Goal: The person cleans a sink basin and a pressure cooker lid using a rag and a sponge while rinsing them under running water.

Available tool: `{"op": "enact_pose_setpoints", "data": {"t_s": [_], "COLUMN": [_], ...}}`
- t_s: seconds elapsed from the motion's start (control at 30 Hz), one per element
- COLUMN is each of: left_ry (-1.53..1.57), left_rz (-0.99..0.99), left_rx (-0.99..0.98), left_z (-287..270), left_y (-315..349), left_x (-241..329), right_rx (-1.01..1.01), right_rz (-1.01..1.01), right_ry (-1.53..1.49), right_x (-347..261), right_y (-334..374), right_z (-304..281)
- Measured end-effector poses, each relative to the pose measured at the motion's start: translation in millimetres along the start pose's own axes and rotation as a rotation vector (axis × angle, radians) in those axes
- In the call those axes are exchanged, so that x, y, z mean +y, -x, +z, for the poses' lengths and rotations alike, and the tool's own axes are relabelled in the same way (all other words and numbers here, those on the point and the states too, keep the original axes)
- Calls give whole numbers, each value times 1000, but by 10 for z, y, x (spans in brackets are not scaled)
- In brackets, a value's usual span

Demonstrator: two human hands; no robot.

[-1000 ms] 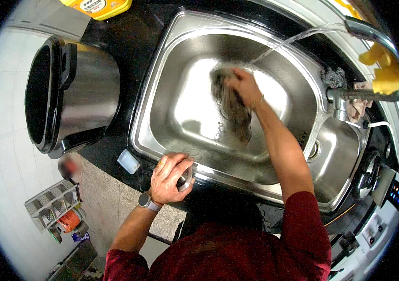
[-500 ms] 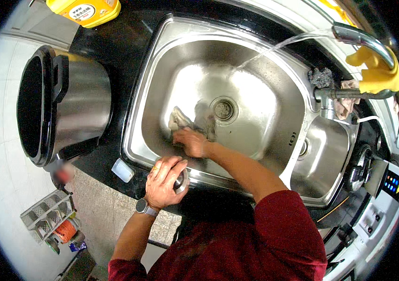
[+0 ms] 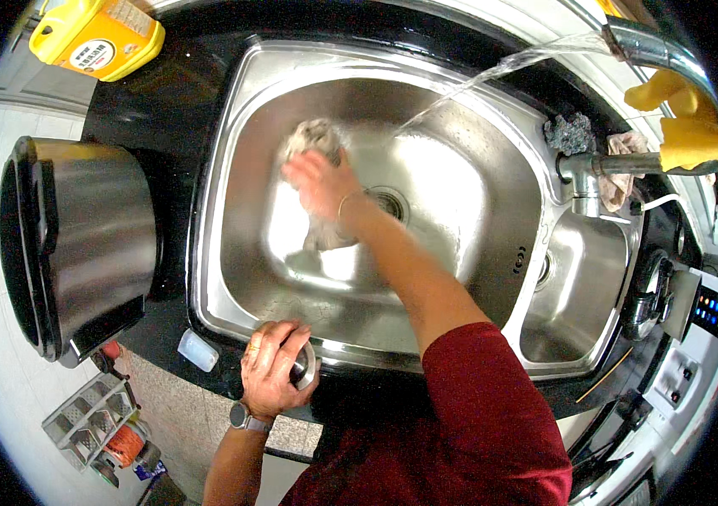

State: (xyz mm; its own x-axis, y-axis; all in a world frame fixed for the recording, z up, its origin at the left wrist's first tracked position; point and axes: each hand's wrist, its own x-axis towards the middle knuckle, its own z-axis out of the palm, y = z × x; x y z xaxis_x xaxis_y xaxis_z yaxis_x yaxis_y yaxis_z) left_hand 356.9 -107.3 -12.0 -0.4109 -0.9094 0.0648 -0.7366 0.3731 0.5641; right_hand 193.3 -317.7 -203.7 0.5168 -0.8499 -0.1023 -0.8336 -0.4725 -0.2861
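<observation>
In the large bowl of the steel sink, my right hand presses a wet greyish-beige cloth against the far left part of the bowl. Its fingers are closed on the cloth and slightly blurred. At the sink's front edge, my left hand is curled around a small round steel piece with a dark middle. Most of that piece is hidden by the fingers, so its kind cannot be told. Water runs from the metal faucet into the bowl, where the drain lies partly behind my right wrist.
A steel pot with black trim stands on the black counter at left. Behind it is a yellow jug. A small translucent box lies near my left hand. Steel wool and a yellow cloth are by the faucet pipe.
My right hand has moved the cloth away from me, from the near left of the bowl to its far left. My left hand keeps its hold at the front edge. The view has shifted.
</observation>
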Motion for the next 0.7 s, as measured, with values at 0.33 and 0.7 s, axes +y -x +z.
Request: {"op": "enact_pose_setpoints", "data": {"t_s": [0.33, 0.7], "left_ry": [39, 87], "left_rz": [13, -1], "left_rx": [35, 118], "left_z": [-27, -62], "left_y": [29, 67], "left_x": [8, 19], "right_rx": [85, -348], "right_rz": [576, 735], "right_ry": [108, -264], "right_x": [1149, 1131], "right_y": [974, 1854], "right_z": [-186, -1155]}}
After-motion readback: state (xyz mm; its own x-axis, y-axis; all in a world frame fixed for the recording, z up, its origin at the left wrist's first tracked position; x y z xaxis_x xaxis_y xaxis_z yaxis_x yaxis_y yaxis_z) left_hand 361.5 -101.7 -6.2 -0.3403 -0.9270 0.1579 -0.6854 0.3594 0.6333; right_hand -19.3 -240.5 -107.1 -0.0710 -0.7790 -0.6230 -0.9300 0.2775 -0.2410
